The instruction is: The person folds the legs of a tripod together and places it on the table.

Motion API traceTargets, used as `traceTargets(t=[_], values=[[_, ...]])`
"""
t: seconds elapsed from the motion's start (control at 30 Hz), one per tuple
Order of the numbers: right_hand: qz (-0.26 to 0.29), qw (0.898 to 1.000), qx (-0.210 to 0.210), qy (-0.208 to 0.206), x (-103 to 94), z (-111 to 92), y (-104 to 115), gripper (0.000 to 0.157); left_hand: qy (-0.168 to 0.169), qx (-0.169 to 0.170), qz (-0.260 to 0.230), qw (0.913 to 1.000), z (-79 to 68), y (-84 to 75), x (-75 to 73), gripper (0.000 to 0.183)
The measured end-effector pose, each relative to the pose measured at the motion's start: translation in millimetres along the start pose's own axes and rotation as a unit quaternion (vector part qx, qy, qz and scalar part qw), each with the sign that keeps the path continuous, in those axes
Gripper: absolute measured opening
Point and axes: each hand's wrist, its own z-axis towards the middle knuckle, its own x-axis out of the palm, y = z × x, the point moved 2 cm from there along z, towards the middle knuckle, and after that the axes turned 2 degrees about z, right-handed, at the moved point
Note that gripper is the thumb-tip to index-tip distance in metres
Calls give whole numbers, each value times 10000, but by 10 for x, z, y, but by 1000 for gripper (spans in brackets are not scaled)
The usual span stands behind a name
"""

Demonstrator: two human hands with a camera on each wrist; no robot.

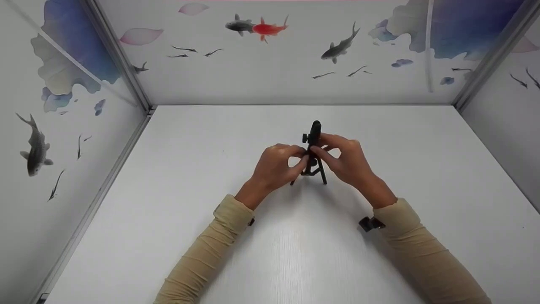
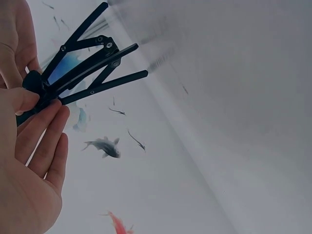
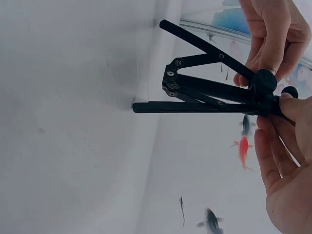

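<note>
Clearly, both hands (image 1: 276, 166) (image 1: 352, 159) pinching the black tripod (image 3: 214, 88), its rivets (image 3: 221, 56) plain only in the wrist views.

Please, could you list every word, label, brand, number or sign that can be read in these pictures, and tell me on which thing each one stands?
There is no readable text in any view.
Black tripod: no lettering seen; its round knob is too dark to rule out a faint mark.
Small black device at the right sleeve: too small to tell.
Back wall: painted pictures such as fish, no letters or numbers.
</note>
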Motion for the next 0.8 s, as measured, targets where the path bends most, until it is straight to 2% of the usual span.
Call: traceTargets(t=[0.57, 0.8], values=[[-38, 10000, 49, 41, -10, -9, -9, 31, -140, 81, -23, 9999, -3, -3, 4, 14], [135, 9998, 133, 89, -13, 1, 3, 30, -164, 82, 0, 9998, -4, -20, -3, 16]])
